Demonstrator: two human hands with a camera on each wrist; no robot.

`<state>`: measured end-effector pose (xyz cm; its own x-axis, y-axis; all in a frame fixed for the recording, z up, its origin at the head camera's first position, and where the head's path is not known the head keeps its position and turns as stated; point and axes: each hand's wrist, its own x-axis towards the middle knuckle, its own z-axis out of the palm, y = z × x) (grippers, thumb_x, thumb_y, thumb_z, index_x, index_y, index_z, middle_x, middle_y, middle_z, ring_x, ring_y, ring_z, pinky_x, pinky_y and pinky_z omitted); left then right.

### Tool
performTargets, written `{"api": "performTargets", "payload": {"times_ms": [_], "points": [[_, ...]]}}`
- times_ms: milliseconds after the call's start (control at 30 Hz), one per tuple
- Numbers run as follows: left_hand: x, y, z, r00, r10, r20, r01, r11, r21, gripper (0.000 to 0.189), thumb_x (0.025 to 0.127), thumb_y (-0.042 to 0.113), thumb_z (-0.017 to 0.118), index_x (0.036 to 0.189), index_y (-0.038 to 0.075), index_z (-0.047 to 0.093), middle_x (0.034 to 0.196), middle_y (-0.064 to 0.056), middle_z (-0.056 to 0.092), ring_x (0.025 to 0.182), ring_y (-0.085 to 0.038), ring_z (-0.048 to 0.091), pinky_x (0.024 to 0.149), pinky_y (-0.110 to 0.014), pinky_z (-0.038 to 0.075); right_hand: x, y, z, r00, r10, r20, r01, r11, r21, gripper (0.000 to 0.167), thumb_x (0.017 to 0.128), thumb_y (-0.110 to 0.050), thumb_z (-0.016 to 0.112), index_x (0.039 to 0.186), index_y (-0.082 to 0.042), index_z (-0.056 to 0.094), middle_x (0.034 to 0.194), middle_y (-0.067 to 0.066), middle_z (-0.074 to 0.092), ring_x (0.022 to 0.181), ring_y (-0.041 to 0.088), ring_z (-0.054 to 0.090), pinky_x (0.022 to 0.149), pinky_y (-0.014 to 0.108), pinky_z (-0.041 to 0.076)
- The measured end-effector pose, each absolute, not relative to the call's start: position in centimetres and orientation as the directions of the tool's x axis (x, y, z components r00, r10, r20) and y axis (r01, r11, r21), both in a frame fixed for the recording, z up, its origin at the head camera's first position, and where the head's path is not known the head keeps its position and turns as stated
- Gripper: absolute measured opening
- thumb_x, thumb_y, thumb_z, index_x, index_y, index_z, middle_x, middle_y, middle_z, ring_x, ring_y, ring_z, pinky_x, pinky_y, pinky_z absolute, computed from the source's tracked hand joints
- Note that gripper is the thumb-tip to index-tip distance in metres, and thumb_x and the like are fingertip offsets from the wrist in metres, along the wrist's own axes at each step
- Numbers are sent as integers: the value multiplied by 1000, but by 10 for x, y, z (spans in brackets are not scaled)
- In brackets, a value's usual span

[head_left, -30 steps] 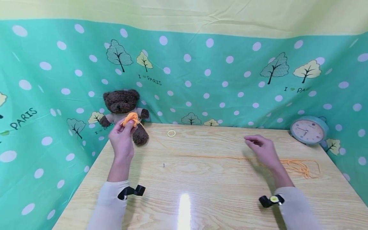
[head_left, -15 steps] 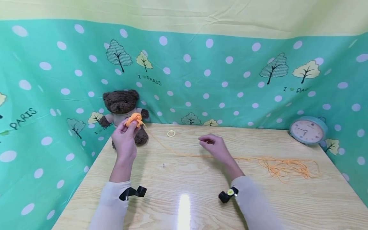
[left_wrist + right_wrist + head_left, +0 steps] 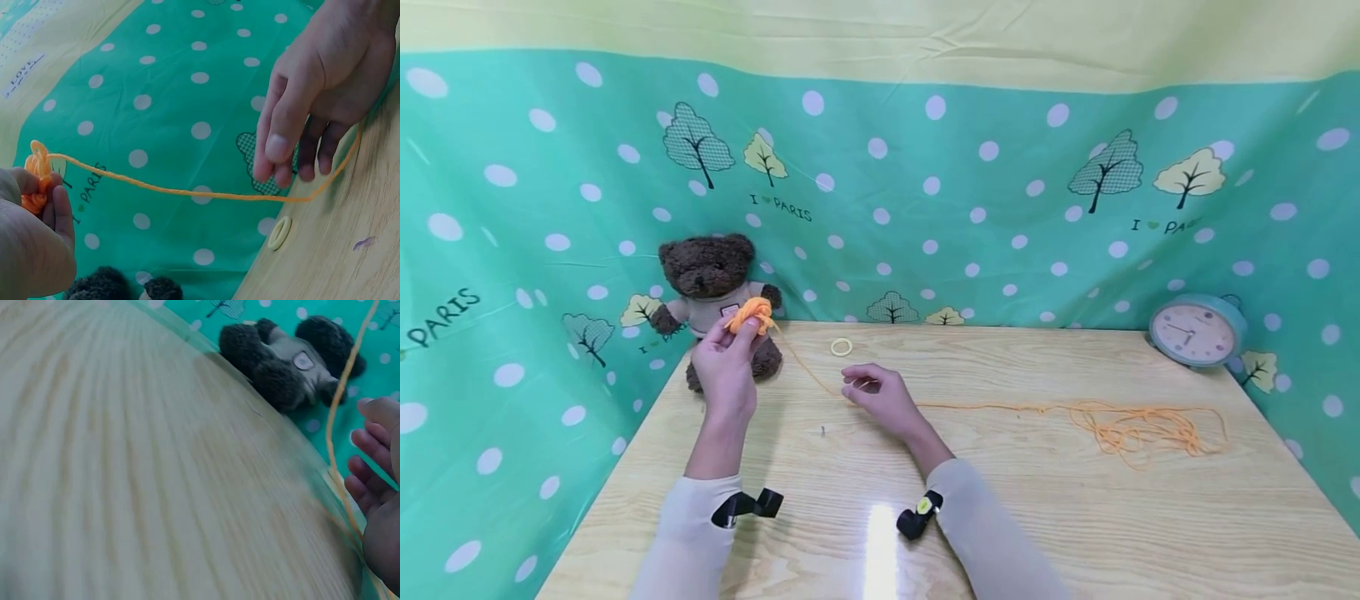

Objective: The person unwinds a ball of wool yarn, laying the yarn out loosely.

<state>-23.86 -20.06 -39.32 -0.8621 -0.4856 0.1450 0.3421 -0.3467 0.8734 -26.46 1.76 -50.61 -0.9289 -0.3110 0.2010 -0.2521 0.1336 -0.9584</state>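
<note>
In the head view, my left hand (image 3: 724,375) pinches a small wound bundle of orange yarn (image 3: 751,314) between thumb and fingers, raised in front of the teddy bear. From that bundle a single strand (image 3: 187,192) sags down to the table and runs right to a loose tangle of the same yarn (image 3: 1150,414). My right hand (image 3: 886,404) hovers over the strand left of the table's middle, with relaxed, slightly bent fingers. The left wrist view shows the strand passing beneath those fingertips, and nothing gripped in that hand.
A brown teddy bear (image 3: 703,262) in a grey shirt sits at the back left. Near the back edge of the wooden table (image 3: 1000,517) lies a pale yellow ring (image 3: 842,347). A blue alarm clock (image 3: 1197,332) stands at the back right. Behind hangs a green dotted curtain (image 3: 925,217).
My right hand has swept left along the strand, from beside the yarn tangle to near the ring. The left hand keeps its hold on the bundle, shifting only slightly.
</note>
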Motion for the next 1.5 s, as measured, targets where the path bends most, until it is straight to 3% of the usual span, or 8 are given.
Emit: {"api": "performTargets", "payload": {"times_ms": [200, 500, 767, 1033, 1267, 1500], "points": [[-239, -199, -393, -863, -479, 160, 350, -339, 873, 21, 95, 3, 72, 116, 3, 68, 103, 0, 75, 96, -9, 72, 81, -19, 60, -261, -3, -504, -906, -363, 219, -286, 141, -948, 28, 95, -19, 75, 122, -12, 74, 118, 8, 75, 110, 23, 66, 99, 37, 55], [-239, -199, -395, -870, -466, 163, 340, -327, 882, 27, 95, 3, 72, 121, -1, 67, 103, 0, 75, 96, -9, 72, 81, -19, 60, -257, -2, -499, -917, -345, 202, -274, 174, -946, 11, 97, -20, 74, 102, -13, 80, 101, 3, 78, 86, 9, 64, 77, 22, 53], [-239, -198, -394, -891, -424, 162, 312, -313, 897, 22, 95, 6, 73, 117, 5, 70, 106, 0, 74, 98, -9, 73, 85, -21, 60, -259, 40, -479, -941, -283, 188, -231, 127, -965, 12, 96, -17, 74, 105, -10, 77, 100, 6, 76, 89, 12, 66, 79, 23, 55], [-238, -199, -395, -917, -364, 165, 284, -303, 910, 22, 95, 7, 74, 116, 4, 70, 104, 0, 75, 95, -9, 73, 82, -21, 61, -259, 99, -451, -949, -210, 234, -266, 143, -953, 17, 96, -19, 74, 106, -5, 76, 103, 12, 74, 88, 12, 66, 76, 21, 54], [-236, -198, -397, -922, -333, 197, 301, -299, 906, 20, 95, 4, 73, 114, 3, 71, 102, -1, 76, 95, -10, 73, 82, -22, 61, -252, 134, -431, -951, -183, 247, -280, 186, -942, 20, 98, -24, 74, 108, -6, 75, 99, 2, 72, 87, 11, 64, 73, 21, 54], [-236, -198, -395, -926, -334, 176, 277, -283, 918, 31, 95, 4, 73, 123, -6, 64, 102, 1, 76, 94, -9, 73, 81, -21, 61, -245, 167, -421, -951, -133, 280, -303, 211, -929, 28, 98, -25, 73, 111, 0, 74, 98, -6, 72, 91, 14, 68, 80, 26, 59]]}}
